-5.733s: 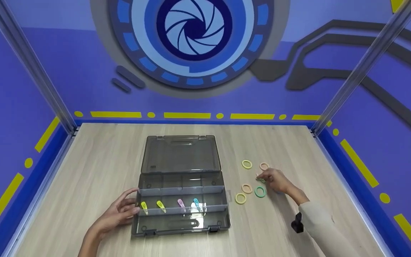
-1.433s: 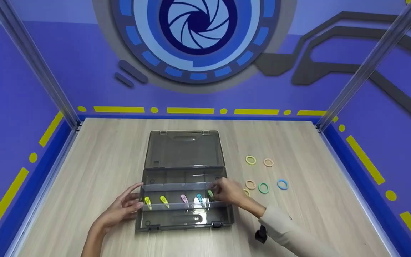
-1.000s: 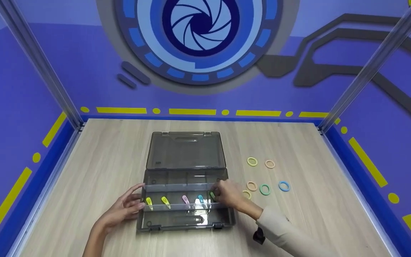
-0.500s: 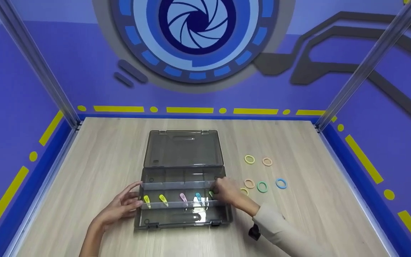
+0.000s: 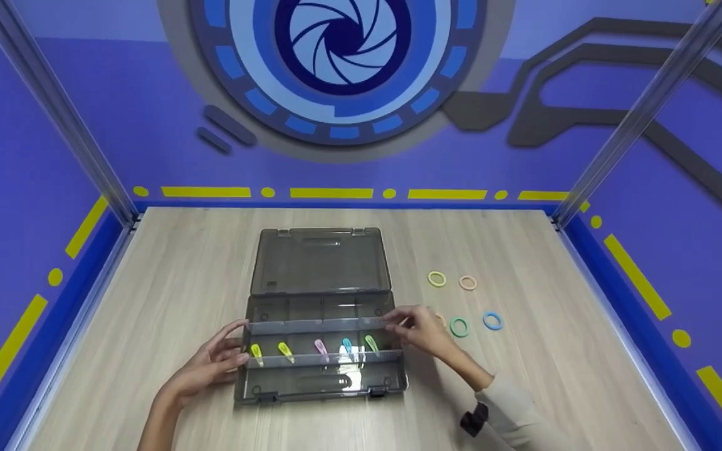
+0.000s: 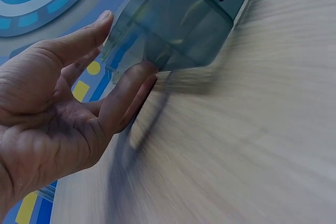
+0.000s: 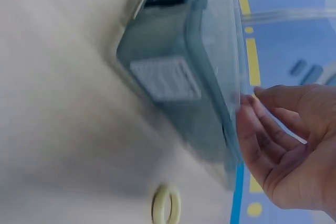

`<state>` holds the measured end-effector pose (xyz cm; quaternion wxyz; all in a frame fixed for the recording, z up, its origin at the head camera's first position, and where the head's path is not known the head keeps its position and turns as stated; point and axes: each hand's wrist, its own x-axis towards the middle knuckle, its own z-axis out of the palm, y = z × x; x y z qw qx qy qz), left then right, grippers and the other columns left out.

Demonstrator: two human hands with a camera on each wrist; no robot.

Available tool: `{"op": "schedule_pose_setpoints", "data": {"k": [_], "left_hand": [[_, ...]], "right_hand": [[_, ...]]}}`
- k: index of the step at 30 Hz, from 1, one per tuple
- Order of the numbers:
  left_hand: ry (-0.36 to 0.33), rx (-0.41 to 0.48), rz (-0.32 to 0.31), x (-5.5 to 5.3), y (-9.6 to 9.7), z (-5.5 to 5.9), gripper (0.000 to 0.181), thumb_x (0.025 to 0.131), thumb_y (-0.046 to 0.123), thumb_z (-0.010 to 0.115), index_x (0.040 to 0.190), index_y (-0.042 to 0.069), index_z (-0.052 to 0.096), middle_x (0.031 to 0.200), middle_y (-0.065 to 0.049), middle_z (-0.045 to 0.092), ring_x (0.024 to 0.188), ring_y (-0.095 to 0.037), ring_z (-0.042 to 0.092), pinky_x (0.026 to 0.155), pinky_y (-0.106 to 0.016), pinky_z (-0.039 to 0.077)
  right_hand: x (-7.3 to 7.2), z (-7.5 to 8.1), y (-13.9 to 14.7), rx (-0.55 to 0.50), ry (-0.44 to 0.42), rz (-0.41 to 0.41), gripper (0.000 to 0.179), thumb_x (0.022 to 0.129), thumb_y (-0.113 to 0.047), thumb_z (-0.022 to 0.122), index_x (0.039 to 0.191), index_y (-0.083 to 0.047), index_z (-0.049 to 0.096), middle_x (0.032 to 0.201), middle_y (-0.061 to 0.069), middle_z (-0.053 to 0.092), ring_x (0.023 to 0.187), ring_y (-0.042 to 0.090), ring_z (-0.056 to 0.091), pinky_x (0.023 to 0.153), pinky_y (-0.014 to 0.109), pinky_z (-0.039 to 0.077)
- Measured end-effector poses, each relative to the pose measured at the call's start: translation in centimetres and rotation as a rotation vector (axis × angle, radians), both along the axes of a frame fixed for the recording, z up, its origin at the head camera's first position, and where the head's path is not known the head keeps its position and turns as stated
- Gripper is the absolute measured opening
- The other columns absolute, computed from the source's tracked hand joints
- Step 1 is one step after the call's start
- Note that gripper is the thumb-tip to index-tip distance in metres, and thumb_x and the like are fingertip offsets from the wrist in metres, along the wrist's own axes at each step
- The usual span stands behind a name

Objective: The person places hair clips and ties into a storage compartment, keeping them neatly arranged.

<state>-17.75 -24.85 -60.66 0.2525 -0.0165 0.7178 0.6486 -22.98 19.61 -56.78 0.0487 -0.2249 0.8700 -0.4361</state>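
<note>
Green clip (image 5: 371, 344), long axis 11-to-5, lies at 8-to-9 o'clock from nearer right hand (image 5: 422, 330), fingers loosely bent, seemingly empty.

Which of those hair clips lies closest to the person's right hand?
The green clip, at the row's right end in the box; the blue clip, pink clip and both yellow clips lie farther from the right hand.
</note>
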Motion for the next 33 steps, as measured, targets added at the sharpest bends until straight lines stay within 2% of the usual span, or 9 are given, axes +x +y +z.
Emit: {"op": "schedule_pose_setpoints", "data": {"k": [7, 10, 13, 19, 23, 27, 33], "left_hand": [[-0.002, -0.001, -0.003, -0.1, -0.2, 0.2, 0.078, 0.1, 0.027, 0.067, 0.164, 0.025, 0.021, 0.156, -0.029, 0.034, 0.123, -0.027, 0.061, 0.094, -0.045, 0.056], [0.005, -0.006, -0.005, -0.1, -0.4, 0.3, 0.078, 0.101, 0.027, 0.066, 0.164, 0.024, 0.021, 0.156, -0.029, 0.034, 0.124, -0.028, 0.061, 0.094, -0.045, 0.056], [0.01, -0.005, -0.001, -0.1, -0.5, 0.3, 0.077, 0.101, 0.026, 0.066, 0.164, 0.024, 0.02, 0.155, -0.029, 0.034, 0.124, -0.029, 0.061, 0.094, -0.046, 0.056], [0.002, -0.014, 0.0, 0.0, -0.2, 0.0, 0.077, 0.101, 0.027, 0.066, 0.164, 0.025, 0.021, 0.157, -0.029, 0.034, 0.129, -0.032, 0.057, 0.097, -0.051, 0.054], [-0.001, -0.021, -0.002, 0.1, 0.0, -0.3, 0.076, 0.102, 0.028, 0.065, 0.164, 0.025, 0.021, 0.156, -0.029, 0.035, 0.129, -0.031, 0.057, 0.097, -0.051, 0.054], [0.007, -0.02, -0.007, 0.1, 0.0, -0.2, 0.076, 0.102, 0.028, 0.064, 0.164, 0.025, 0.021, 0.156, -0.029, 0.034, 0.128, -0.03, 0.057, 0.095, -0.05, 0.055], [0.003, -0.011, -0.01, 0.0, -0.2, -0.2, 0.076, 0.102, 0.028, 0.065, 0.164, 0.025, 0.021, 0.156, -0.029, 0.034, 0.127, -0.029, 0.057, 0.096, -0.05, 0.054]], "right_hand": [[-0.5, -0.8, 4.1, 0.004, 0.036, -0.093, 0.011, 0.09, 0.0, 0.073, 0.1, 0.005, 0.075, 0.087, 0.016, 0.077, 0.068, 0.014, 0.069, 0.061, 0.018, 0.052], [-0.5, -1.4, 5.5, 0.008, 0.025, -0.129, 0.012, 0.09, 0.002, 0.072, 0.1, 0.008, 0.074, 0.085, 0.018, 0.076, 0.068, 0.01, 0.066, 0.059, 0.017, 0.05], [-0.3, -1.9, 6.3, 0.015, 0.007, -0.173, 0.012, 0.09, 0.002, 0.071, 0.1, 0.008, 0.074, 0.084, 0.017, 0.075, 0.068, 0.006, 0.065, 0.059, 0.017, 0.05], [0.9, -3.1, 7.4, 0.059, -0.016, -0.272, 0.01, 0.088, 0.0, 0.074, 0.098, 0.004, 0.076, 0.087, 0.013, 0.077, 0.071, 0.01, 0.067, 0.061, 0.018, 0.051], [1.3, -3.6, 7.9, 0.049, -0.065, -0.277, 0.01, 0.09, -0.002, 0.074, 0.098, 0.003, 0.074, 0.087, 0.013, 0.076, 0.067, 0.012, 0.067, 0.055, 0.018, 0.049], [1.1, -3.8, 8.1, 0.025, -0.11, -0.258, 0.013, 0.091, -0.002, 0.073, 0.101, 0.005, 0.073, 0.087, 0.015, 0.076, 0.064, 0.014, 0.067, 0.051, 0.018, 0.048], [0.8, -4.1, 7.6, 0.067, -0.105, -0.268, 0.011, 0.09, -0.003, 0.073, 0.099, 0.003, 0.074, 0.08, 0.012, 0.074, 0.058, 0.009, 0.061, 0.048, 0.018, 0.046]]}}
